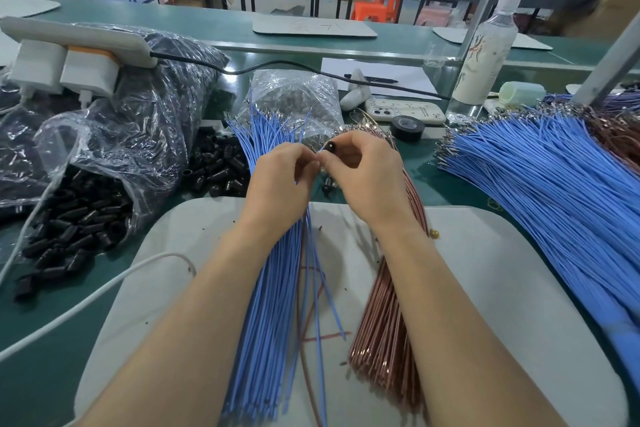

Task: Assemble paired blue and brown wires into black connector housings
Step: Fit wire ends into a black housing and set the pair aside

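Over the far edge of the white mat [502, 270], both hands raised and close together, fingertips almost meeting. Left hand [282, 180]: grip closed, thumb and forefinger pinching the end of a blue wire [323, 148]. Right hand [367, 173]: grip curled round a black connector housing [331, 148], just beside the wire tip. Beneath the forearms on the mat, a blue wire bundle [266, 305] left and a brown wire bundle [391, 322] right, a few loose wires between. Left on the green table [450, 191], loose black housings [221, 163] spilling beside a plastic bag [104, 156]. Far right, a large heap of blue wires [554, 201].
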A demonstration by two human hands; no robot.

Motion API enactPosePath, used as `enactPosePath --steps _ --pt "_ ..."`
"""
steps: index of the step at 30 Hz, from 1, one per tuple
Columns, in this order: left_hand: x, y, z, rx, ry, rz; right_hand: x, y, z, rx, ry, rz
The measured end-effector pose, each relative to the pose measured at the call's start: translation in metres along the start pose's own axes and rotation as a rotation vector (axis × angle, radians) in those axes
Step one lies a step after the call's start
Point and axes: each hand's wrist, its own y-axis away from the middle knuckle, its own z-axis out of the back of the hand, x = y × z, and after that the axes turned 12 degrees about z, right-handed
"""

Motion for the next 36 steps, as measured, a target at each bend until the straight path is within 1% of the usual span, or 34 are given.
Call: enactPosePath --steps 12,16,18,21,22,24,26,30,34,36 --pt "0.002 0.000 0.002 -0.002 -0.111 0.053 0.003 0.002 -0.002 -0.011 0.056 0.083" --pt "0.000 0.001 0.003 -0.008 -0.142 -0.002 0.004 0.001 -0.002 -0.034 0.059 0.119" --pt "-0.001 0.001 0.004 -0.005 -0.077 -0.021 0.004 0.001 -0.001 -0.045 0.044 0.131" --pt "-0.008 0.004 0.006 0.072 0.151 -0.027 0.003 0.001 0.000 -0.008 0.031 0.131" --pt "-0.009 0.004 0.006 0.092 0.192 -0.032 0.003 0.001 0.001 0.005 0.027 0.126" --pt "-0.009 0.003 0.006 0.089 0.225 -0.036 0.002 0.001 0.001 0.025 0.003 0.108" --pt "-0.007 0.003 0.006 0.051 0.251 -0.027 0.000 0.001 0.001 0.039 -0.030 0.068" --pt "-0.007 0.003 0.003 0.046 0.323 -0.033 -0.004 0.001 0.000 0.002 -0.047 0.016" --pt "-0.009 0.004 0.003 0.029 0.316 -0.091 -0.009 0.001 -0.005 0.129 0.026 -0.019" --pt "-0.010 0.006 0.003 0.041 0.321 -0.112 -0.011 0.002 -0.007 0.168 0.041 0.003"
